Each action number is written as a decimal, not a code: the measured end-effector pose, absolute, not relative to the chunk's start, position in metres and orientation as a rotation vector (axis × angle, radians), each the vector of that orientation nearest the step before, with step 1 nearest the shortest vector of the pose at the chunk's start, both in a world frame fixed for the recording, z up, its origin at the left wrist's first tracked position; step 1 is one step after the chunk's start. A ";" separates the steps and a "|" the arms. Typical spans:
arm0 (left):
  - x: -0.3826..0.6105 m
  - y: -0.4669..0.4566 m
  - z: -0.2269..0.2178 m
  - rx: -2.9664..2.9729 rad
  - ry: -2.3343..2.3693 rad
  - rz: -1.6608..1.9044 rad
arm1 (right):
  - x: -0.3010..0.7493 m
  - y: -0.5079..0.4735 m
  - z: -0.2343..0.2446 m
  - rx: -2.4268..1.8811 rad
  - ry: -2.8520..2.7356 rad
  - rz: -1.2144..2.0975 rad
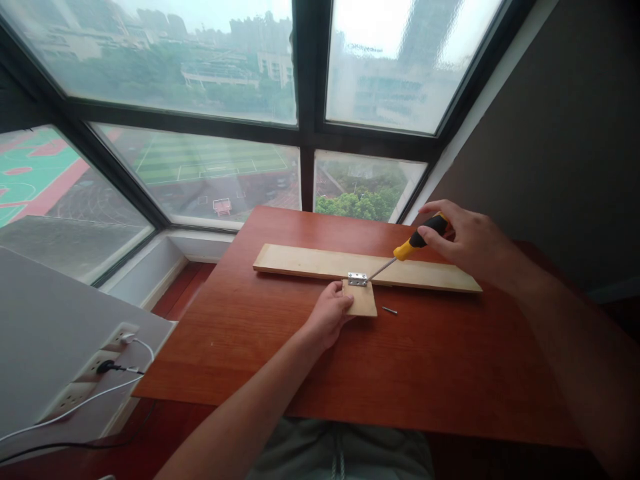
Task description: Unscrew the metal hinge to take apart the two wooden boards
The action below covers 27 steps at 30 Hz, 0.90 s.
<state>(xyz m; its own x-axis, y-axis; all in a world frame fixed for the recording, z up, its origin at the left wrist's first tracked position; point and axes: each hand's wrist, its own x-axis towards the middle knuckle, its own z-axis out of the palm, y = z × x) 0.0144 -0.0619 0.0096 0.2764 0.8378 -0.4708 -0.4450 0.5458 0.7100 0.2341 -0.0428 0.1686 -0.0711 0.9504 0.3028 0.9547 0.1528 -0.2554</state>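
My left hand grips the left edge of a small square wooden board, thumb on top. A silver metal hinge joins the board's far edge to a long wooden plank lying across the table. In my right hand is a screwdriver with a yellow and black handle, its fingers closed round the grip. The shaft slants down to the left, and its tip meets the hinge's right end. Whether a screw sits under the tip is too small to tell. A loose screw lies right of the small board.
The reddish-brown wooden table stands against large windows. To the left, a low white wall carries power sockets with plugs and cables. A dark wall rises on the right.
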 end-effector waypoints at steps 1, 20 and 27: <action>0.014 -0.062 0.010 0.493 0.937 0.910 | 0.234 -0.044 0.170 -1.804 -2.040 0.034; 0.016 -0.062 0.011 0.504 0.967 0.912 | 0.228 -0.043 0.169 -1.823 -1.985 -0.030; 0.016 -0.062 0.011 0.506 0.954 0.909 | 0.226 -0.045 0.170 -1.753 -1.974 0.067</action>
<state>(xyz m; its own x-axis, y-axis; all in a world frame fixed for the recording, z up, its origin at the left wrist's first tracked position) 0.0159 -0.0621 0.0110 0.2663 0.8400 -0.4728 -0.4320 0.5425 0.7205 0.2262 -0.0453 0.1703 -0.0501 0.9435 0.3276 0.9192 0.1719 -0.3544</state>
